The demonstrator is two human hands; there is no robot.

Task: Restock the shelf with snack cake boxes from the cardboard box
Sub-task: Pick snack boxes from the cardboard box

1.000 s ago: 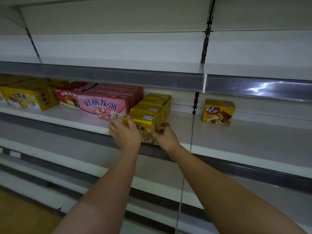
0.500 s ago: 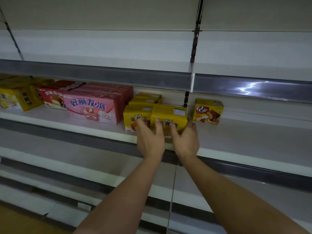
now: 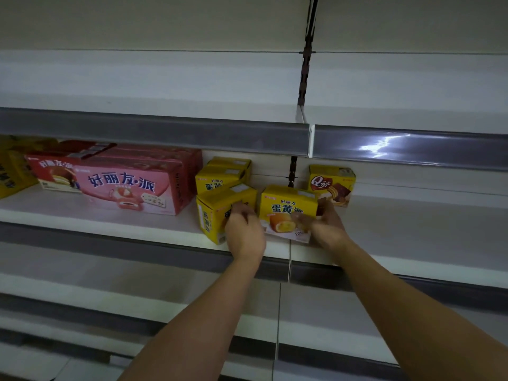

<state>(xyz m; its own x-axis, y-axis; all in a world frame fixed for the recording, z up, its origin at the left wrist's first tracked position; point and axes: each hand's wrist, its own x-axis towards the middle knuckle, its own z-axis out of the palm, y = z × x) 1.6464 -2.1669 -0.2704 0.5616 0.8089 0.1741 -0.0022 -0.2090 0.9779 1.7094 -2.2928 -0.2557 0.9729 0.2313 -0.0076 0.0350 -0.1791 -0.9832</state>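
Two yellow egg-yolk cake boxes stand side by side at the front of the middle shelf [image 3: 412,232]. My right hand [image 3: 325,228] grips the right yellow box [image 3: 286,206] at its lower right corner, thumb on the front. The fingers of my left hand [image 3: 244,233] curl on the front right edge of the left yellow box [image 3: 213,215], which sits turned at an angle. More yellow boxes [image 3: 220,174] line up behind it. The cardboard box is out of view.
Pink cake boxes [image 3: 123,185] and a red box [image 3: 55,174] fill the shelf to the left, with larger yellow boxes [image 3: 13,171] at the far left. A small Q-brand box [image 3: 332,185] stands at the back right. Bare shelf runs to the right; empty shelves lie above and below.
The second yellow box came to the shelf front beside the first. My left hand shifted from it to the left box, which has turned askew. My view moved closer.
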